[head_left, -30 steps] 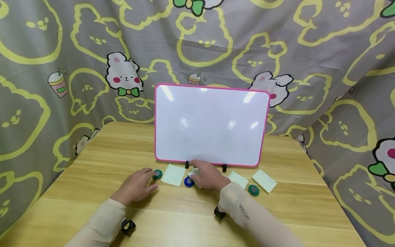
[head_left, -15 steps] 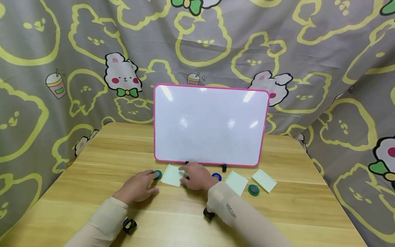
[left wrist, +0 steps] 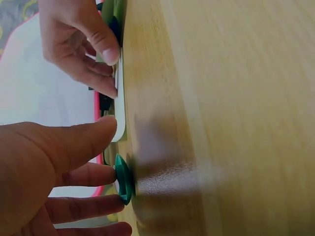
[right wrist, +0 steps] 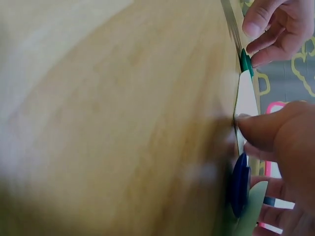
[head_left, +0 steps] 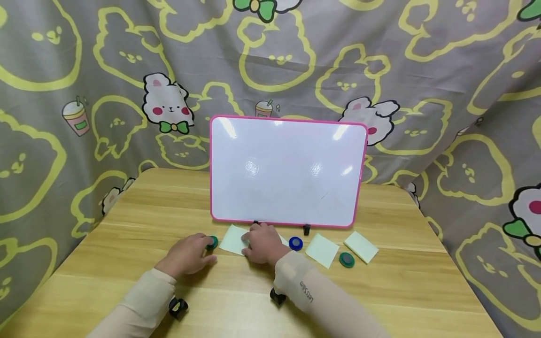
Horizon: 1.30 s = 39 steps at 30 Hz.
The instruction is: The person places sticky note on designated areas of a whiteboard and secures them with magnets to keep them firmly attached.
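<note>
In the head view my left hand [head_left: 186, 256] touches a green round magnet [head_left: 212, 242] with its fingertips. The left wrist view shows those fingers nearly straight, the thumb apart from the magnet [left wrist: 124, 179]. My right hand [head_left: 265, 244] pinches the right side of a pale green sticky note [head_left: 231, 238] lying flat beside that magnet. Its thumb [right wrist: 253, 130] is right at the note's edge in the right wrist view. A blue round magnet [right wrist: 239, 187] sits close by the right fingers there. A second sticky note [head_left: 284, 238] is mostly hidden behind the right hand.
A pink-framed whiteboard [head_left: 287, 171] stands on black feet [head_left: 306, 229] behind the notes. To the right lie a blue magnet [head_left: 295, 243], a sticky note [head_left: 322, 250], a green magnet [head_left: 347, 259] and a sticky-note pad [head_left: 361, 247]. A patterned curtain [head_left: 135, 108] surrounds the wooden table [head_left: 220, 300].
My right hand has moved left onto the first note, uncovering a blue magnet on its right. The left green magnet has slid slightly toward me under my left fingers.
</note>
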{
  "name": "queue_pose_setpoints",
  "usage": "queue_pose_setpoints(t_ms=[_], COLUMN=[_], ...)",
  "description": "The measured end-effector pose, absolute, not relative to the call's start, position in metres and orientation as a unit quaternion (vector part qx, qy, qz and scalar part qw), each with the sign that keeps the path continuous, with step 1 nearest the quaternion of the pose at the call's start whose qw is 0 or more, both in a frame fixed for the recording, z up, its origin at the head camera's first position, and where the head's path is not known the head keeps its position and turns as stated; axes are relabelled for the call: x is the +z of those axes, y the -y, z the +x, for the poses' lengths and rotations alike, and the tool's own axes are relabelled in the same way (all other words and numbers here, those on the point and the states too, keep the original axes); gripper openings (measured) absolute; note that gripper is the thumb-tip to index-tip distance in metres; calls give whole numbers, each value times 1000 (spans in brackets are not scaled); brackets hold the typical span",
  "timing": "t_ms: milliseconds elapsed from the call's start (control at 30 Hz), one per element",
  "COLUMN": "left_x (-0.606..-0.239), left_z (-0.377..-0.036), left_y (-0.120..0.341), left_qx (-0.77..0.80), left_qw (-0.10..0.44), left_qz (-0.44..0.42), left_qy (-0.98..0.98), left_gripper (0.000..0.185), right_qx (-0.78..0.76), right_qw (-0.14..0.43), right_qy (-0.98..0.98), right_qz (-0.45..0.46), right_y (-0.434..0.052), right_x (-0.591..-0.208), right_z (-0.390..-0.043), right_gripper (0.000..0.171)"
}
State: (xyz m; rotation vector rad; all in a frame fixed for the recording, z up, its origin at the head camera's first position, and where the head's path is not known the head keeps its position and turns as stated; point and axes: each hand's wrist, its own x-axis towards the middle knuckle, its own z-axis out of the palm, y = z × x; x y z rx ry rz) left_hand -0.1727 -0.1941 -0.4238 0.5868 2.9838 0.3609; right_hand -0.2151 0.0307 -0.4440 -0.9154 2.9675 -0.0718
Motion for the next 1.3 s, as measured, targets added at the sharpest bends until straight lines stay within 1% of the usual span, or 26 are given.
queue_pose_setpoints(t_ms=[100, 333, 533, 733, 1033, 1300], left_x=[-423, -421, -422, -423, -423, -425], left_z=[-173, -174, -175, -175, -176, -174], left_y=[194, 193, 194, 194, 196, 197], left_qx=[120, 122, 116, 119, 129, 138], left_qw=[45, 46, 45, 42, 35, 31], left_qz=[182, 159, 156, 152, 156, 159], left_qy=[-975, -979, -980, -980, -979, -977], left_gripper=[28, 30, 33, 35, 28, 21], right_qx=[-22, -33, -48, -63, -78, -82], right_qw=[13, 13, 25, 41, 48, 50], right_qy=[-959, -962, -963, -968, -970, -967], right_qz=[-284, -269, -264, -238, -224, -234], right_y=[-29, -27, -25, -22, -21, -22], right_x=[-444, -443, -439, -437, -438, -440], right_z=[-213, -211, -212, -213, -215, -212], right_gripper=[39, 47, 53, 60, 59, 44])
